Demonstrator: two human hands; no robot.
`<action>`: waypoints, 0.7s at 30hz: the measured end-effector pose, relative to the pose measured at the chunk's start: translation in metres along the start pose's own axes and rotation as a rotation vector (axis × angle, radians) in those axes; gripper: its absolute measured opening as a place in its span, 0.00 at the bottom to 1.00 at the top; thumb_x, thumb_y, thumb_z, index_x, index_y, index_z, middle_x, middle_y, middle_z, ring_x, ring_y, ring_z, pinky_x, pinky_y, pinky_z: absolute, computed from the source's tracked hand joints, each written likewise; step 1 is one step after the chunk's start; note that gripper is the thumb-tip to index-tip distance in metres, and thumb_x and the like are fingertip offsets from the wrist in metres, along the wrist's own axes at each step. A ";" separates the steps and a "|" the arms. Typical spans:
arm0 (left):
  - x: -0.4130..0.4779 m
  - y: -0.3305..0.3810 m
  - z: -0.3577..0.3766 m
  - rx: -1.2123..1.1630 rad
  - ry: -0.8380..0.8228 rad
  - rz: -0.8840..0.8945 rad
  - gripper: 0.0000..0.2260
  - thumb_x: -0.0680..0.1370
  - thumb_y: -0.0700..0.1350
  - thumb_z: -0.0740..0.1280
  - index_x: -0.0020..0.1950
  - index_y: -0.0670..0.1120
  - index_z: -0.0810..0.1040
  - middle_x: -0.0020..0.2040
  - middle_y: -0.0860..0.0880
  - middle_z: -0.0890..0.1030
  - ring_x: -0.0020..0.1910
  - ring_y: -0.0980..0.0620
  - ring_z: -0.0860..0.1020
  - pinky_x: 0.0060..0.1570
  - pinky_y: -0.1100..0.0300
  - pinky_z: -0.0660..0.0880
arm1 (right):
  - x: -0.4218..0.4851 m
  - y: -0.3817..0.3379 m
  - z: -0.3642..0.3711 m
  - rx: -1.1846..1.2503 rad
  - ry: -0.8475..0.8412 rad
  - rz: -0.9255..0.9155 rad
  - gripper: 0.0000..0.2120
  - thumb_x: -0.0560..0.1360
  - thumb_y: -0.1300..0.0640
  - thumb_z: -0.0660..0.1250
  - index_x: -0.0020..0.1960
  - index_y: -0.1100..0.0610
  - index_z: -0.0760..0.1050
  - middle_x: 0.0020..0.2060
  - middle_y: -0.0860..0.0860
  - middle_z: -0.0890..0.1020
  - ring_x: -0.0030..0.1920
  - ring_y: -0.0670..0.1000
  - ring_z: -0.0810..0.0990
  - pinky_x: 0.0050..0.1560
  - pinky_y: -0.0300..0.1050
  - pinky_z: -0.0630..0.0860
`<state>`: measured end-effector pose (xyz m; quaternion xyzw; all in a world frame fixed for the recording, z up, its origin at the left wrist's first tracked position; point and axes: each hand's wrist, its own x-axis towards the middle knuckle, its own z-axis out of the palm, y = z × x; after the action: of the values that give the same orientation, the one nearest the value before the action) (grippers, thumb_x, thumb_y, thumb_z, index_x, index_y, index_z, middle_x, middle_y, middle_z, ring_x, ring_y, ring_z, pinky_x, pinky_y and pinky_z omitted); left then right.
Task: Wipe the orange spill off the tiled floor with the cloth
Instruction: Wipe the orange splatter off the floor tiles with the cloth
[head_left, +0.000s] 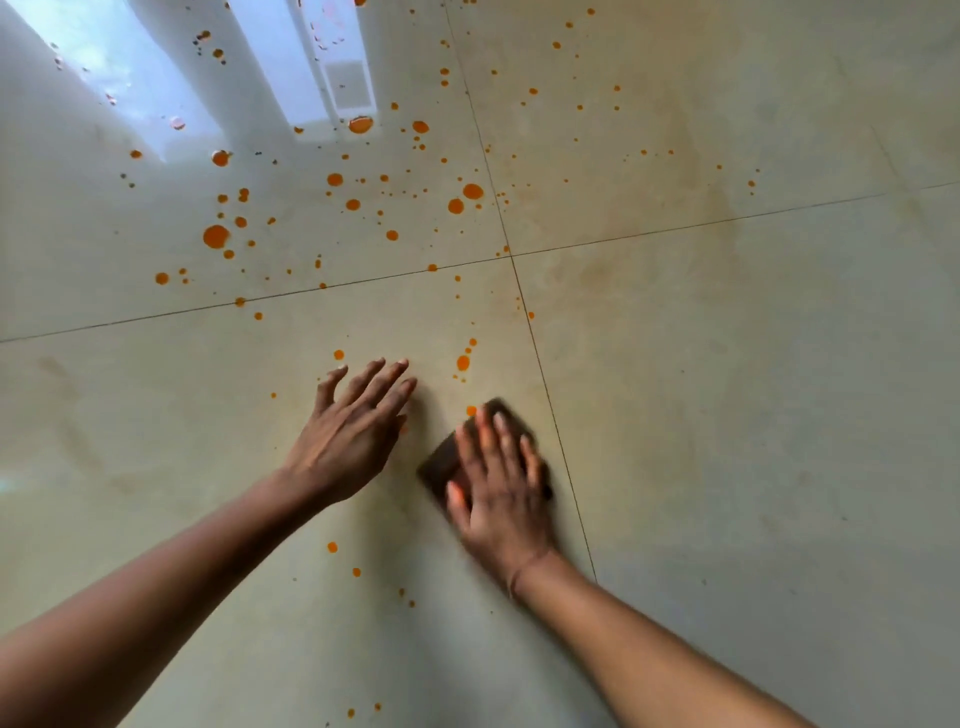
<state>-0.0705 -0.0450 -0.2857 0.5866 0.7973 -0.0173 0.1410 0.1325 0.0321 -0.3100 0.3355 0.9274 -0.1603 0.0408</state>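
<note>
Both forearms (156, 597) reach in from below. Flat under the right hand's (501, 493) straight, pressing fingers (485, 436) lies the dark cloth (441, 465) on the tiled floor (727, 415). Beside it, the left hand (348, 436) spreads its fingers, gripping nothing. Orange spill (215, 236) dots the tiles beyond.

glossy pale beige tiled floor (727, 389), large square tiles, thin dark grout lines (649, 234) crossing near the middle, bright bluish-white window reflection (150, 78) at the upper left, faint brownish smears (717, 208) on the right-hand tiles, soft daylight
</note>
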 end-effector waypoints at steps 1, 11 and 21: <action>-0.004 -0.004 0.001 -0.010 0.011 -0.033 0.23 0.80 0.52 0.51 0.74 0.46 0.66 0.76 0.45 0.63 0.74 0.44 0.62 0.70 0.44 0.53 | -0.022 0.001 0.005 -0.006 -0.036 -0.089 0.33 0.74 0.43 0.57 0.77 0.51 0.58 0.77 0.53 0.58 0.77 0.55 0.57 0.74 0.56 0.54; -0.037 -0.020 0.012 -0.088 0.032 -0.208 0.23 0.79 0.48 0.53 0.73 0.45 0.66 0.76 0.45 0.62 0.75 0.44 0.61 0.69 0.44 0.57 | 0.039 -0.026 0.003 -0.008 -0.030 -0.056 0.33 0.77 0.44 0.57 0.78 0.53 0.55 0.78 0.55 0.55 0.78 0.56 0.52 0.76 0.57 0.49; -0.079 -0.021 0.022 -0.106 0.021 -0.317 0.23 0.78 0.45 0.55 0.73 0.43 0.66 0.75 0.44 0.65 0.73 0.44 0.64 0.68 0.45 0.59 | 0.057 -0.022 -0.009 -0.017 -0.072 -0.082 0.32 0.78 0.46 0.59 0.78 0.53 0.54 0.78 0.55 0.53 0.78 0.56 0.49 0.76 0.56 0.45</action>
<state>-0.0641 -0.1294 -0.2906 0.4454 0.8811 0.0089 0.1587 0.0742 0.0537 -0.3063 0.2910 0.9396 -0.1660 0.0702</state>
